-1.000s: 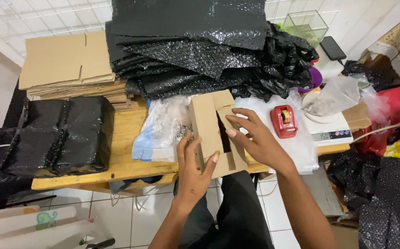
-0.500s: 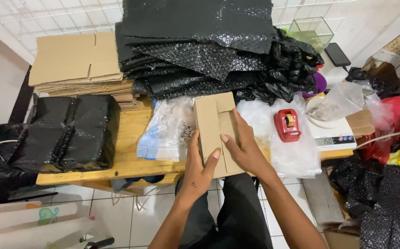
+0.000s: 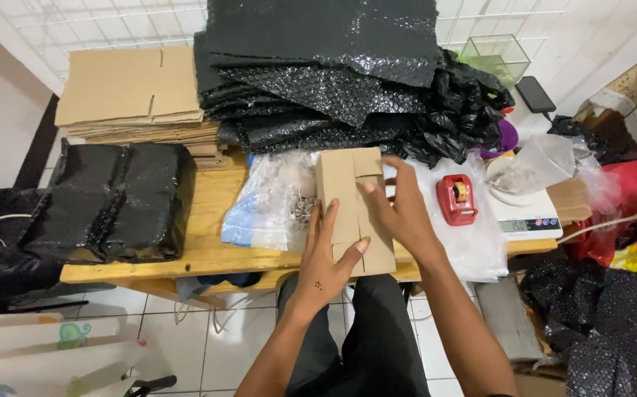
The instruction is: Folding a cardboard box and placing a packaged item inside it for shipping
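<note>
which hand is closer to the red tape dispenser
Right. The right hand lies on the cardboard box just beside the red tape dispenser; the left hand holds the box's opposite edge.

The folded cardboard box (image 3: pixel 353 209) is plain tan, as is the stack of flat cardboard (image 3: pixel 138 92) at the table's far left corner. Glossy black bubble wrap (image 3: pixel 333 66), dotted all over, is heaped along the far edge. The tape dispenser (image 3: pixel 456 198) is red, and the wooden table (image 3: pixel 208 235) is pale yellow.

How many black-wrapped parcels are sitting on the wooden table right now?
2: the black-wrapped parcels lie side by side at the table's left end, one outermost, the other beside it. Others may be hidden.
</note>
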